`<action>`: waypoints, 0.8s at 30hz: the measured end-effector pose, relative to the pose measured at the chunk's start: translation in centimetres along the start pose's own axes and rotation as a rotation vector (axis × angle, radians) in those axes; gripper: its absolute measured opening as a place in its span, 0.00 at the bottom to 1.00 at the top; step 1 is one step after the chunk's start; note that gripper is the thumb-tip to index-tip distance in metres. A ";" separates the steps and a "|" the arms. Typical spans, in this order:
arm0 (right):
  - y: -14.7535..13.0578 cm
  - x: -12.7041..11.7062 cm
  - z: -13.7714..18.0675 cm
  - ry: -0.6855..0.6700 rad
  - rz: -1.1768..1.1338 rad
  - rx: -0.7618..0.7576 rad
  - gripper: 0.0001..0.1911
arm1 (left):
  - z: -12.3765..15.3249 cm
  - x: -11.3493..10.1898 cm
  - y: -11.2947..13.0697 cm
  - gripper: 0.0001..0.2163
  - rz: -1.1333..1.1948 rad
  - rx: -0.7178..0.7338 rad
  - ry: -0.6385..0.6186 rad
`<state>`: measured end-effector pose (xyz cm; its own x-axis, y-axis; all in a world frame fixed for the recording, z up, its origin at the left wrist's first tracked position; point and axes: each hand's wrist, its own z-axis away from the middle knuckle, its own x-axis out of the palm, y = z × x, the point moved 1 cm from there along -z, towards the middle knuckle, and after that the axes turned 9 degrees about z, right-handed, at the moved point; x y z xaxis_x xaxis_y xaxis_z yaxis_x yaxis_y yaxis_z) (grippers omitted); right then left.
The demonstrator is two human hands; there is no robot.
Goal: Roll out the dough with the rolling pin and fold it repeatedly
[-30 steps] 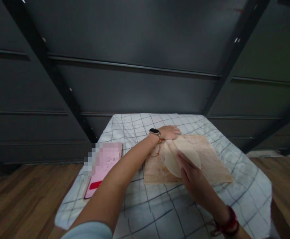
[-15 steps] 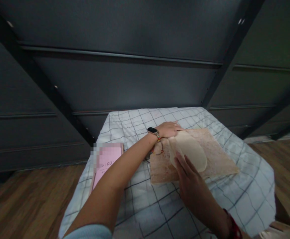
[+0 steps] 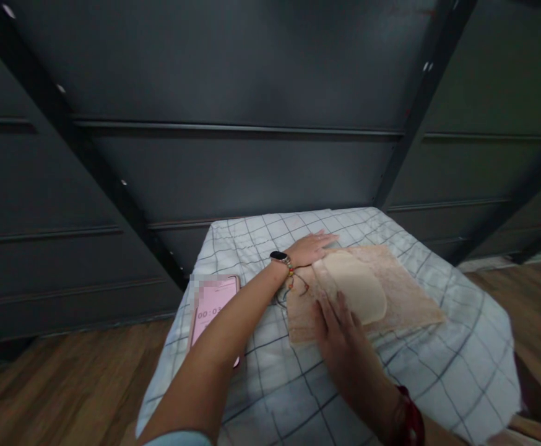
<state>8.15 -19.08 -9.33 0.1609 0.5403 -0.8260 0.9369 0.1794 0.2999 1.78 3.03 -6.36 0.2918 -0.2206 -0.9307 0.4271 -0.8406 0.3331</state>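
Observation:
A flat, cream-coloured oval sheet point(image 3: 362, 290), which looks like rolled-out dough, lies on a pinkish-brown rectangular mat point(image 3: 405, 291). Along its left side runs a narrow band that seems folded over. My left hand point(image 3: 310, 248) rests flat at the far left end of this sheet, fingers stretched out past the mat's far edge; it wears a watch point(image 3: 278, 256) and a beaded string bracelet. At the near left end, my right hand point(image 3: 338, 325) lies with its fingers extended on the folded band and the mat beside it. Its fingertips partly cover the band's near end.
A white checked cloth point(image 3: 270, 384) covers the small table. On the left lies a pink-screened phone point(image 3: 212, 303) showing a timer, partly behind my left forearm. A dark panelled wall point(image 3: 233, 173) stands directly behind the table, with wooden floor point(image 3: 89, 371) on both sides.
The sheet's left edge, a loose flap before, now lies as a flatter band. My right hand has shifted left off the sheet's middle, and my left fingers have slid outward. The camera view has shifted slightly.

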 end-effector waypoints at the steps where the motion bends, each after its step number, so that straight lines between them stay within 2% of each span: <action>1: -0.3 -0.1 -0.2 -0.006 0.014 0.003 0.25 | 0.2 -0.1 0.1 0.23 0.004 -0.011 0.003; 11: -1.2 -1.6 -1.5 -0.191 -0.022 -0.085 0.23 | 2.0 -0.1 -0.2 0.23 0.025 -0.120 0.055; 16: -1.0 -2.8 -1.7 -0.157 -0.053 -0.078 0.23 | 2.6 -0.2 0.0 0.24 0.030 -0.140 0.099; 20: 1.3 -2.5 -0.4 -0.051 -0.180 -0.065 0.26 | 3.1 -0.2 0.4 0.24 -0.010 -0.223 0.131; 24: 5.6 -0.5 0.4 -0.028 -0.450 0.056 0.32 | 3.3 -0.3 0.5 0.24 0.020 -0.262 0.096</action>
<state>13.38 -18.68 -7.40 -0.2587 0.3965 -0.8808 0.9308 0.3460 -0.1177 -0.90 1.05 -6.39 0.3771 -0.1776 -0.9090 0.6238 -0.6768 0.3910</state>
